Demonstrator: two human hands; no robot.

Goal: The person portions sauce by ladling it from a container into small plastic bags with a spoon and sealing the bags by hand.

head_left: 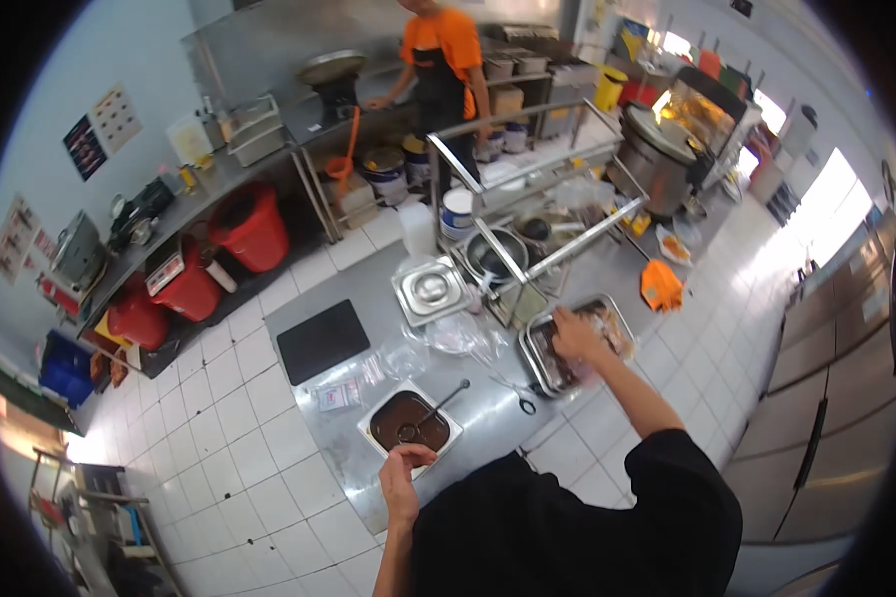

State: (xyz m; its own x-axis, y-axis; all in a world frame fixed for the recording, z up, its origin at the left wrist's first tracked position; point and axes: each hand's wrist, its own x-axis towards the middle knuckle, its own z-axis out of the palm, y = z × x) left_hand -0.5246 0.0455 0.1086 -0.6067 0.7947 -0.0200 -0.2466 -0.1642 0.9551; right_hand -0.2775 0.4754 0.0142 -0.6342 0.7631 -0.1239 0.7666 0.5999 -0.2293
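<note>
Tray [536, 372] lies at the bench's [340, 443] near edge, long axis roughly along it. Of 2 hands, the right hand [573, 338] is nearer, fingers down inside, grip hidden. The left hand [402, 474], half-curled, borders the sauce pan [376, 406]; hold unclear.

The scene is viewed by one head-worn camera, set above the near edge of the steel counter [493, 418] and faced forward and down. The counter is seen from near, with the left hand [402, 480] and right hand [573, 336] framed at it. Beyond the counter, the pale wall [139, 50] is taken in from farther off, wide and curved.
</note>
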